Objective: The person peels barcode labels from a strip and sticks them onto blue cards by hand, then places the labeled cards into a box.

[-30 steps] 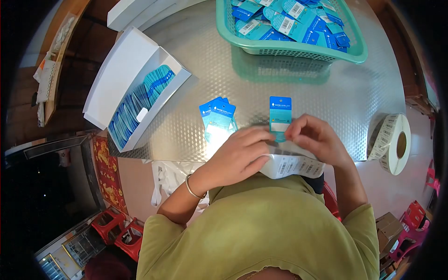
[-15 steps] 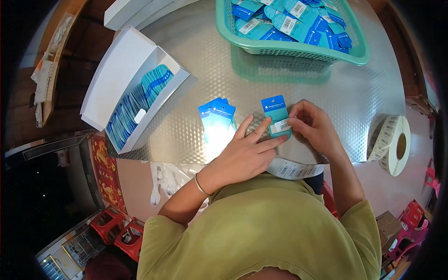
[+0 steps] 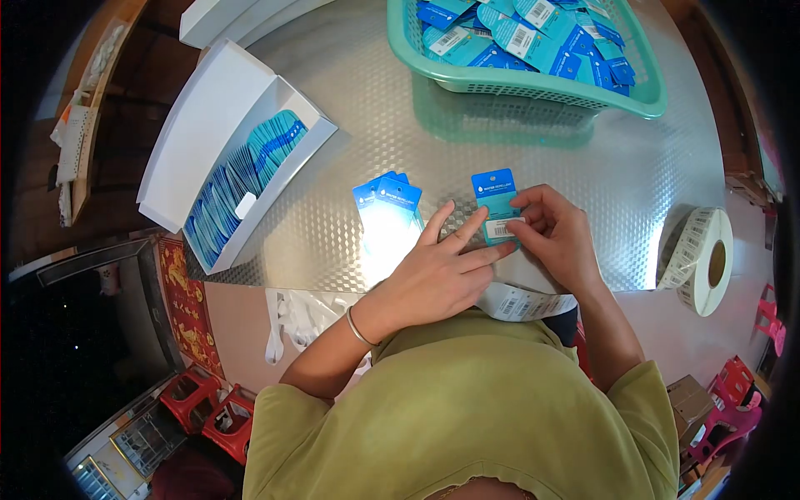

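Observation:
A blue and teal card (image 3: 493, 187) lies on the metal table near its front edge. A white barcode label (image 3: 500, 229) sits across its lower part. My left hand (image 3: 446, 271) rests flat with fingers spread, its fingertips touching the card's left side and bottom. On the right, my right hand (image 3: 557, 233) has its thumb and fingers closed at the label's right end and the card's edge. Below my hands a strip of barcode labels (image 3: 525, 303) hangs at the table edge. Left of them, a few similar cards (image 3: 388, 208) lie overlapping, partly washed out by glare.
An open white box (image 3: 287, 171) full of cards stands at the left of the table (image 3: 350, 100). A green basket (image 3: 533, 87) heaped with labelled cards is at the back. A label roll (image 3: 708, 262) stands at the right edge. Red stools (image 3: 229, 422) are at lower left.
The barcode label now lies on the card. My left hand has spread its fingers beside the card, and my right thumb has moved onto the label's right end. The card has turned slightly.

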Tool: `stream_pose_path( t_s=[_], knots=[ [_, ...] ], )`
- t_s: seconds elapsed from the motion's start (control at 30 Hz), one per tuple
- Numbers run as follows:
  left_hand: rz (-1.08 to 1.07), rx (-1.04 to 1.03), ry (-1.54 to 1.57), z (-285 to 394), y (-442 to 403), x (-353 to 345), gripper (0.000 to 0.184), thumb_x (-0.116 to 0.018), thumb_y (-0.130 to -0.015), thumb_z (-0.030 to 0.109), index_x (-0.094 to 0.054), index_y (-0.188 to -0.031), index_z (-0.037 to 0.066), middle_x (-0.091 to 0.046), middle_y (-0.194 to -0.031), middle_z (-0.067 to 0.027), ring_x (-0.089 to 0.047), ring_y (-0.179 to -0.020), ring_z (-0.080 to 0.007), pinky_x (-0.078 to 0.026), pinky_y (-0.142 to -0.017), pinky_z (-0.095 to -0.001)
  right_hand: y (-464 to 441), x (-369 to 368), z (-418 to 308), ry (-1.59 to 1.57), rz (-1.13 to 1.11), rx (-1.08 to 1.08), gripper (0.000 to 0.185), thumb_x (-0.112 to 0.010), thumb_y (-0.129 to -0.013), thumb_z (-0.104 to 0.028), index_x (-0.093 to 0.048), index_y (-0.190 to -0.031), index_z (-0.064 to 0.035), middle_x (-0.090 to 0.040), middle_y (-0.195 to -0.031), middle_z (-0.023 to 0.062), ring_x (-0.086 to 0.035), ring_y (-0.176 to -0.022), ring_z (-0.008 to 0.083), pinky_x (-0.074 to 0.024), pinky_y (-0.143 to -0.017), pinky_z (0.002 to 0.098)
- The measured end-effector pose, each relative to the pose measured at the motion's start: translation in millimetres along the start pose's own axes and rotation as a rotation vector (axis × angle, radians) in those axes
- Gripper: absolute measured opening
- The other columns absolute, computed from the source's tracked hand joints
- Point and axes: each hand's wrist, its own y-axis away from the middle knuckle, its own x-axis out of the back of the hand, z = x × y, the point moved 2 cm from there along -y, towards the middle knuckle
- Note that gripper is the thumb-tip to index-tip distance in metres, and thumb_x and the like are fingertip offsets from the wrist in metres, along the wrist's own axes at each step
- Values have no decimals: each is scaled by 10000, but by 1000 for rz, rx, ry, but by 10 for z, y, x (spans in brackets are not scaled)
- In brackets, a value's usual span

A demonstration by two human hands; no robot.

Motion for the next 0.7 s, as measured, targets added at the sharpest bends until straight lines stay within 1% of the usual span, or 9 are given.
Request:
stream_pose_path(
  t_s=[0.3,0.7],
  knots=[
    [-9,10,4,-6,6,-10,92,-659,-808,178,-607,-778,108,-601,-1255,27,-336,-1392,-312,-192,-1112,-595,-7,-2,-31,14,-4,-10,259,-735,-795,-57,-588,-1007,-32,-635,-712,22,-583,-622,51,-472,-571,222],
    [-16,3,-3,-6,-4,4,89,-664,-798,183,-614,-794,110,-601,-1246,29,-340,-1388,-307,-196,-1109,-597,-12,-12,-43,73,22,17,261,-734,-786,-47,-568,-986,-27,-641,-695,43,-616,-623,76,-491,-569,239]
  ],
)
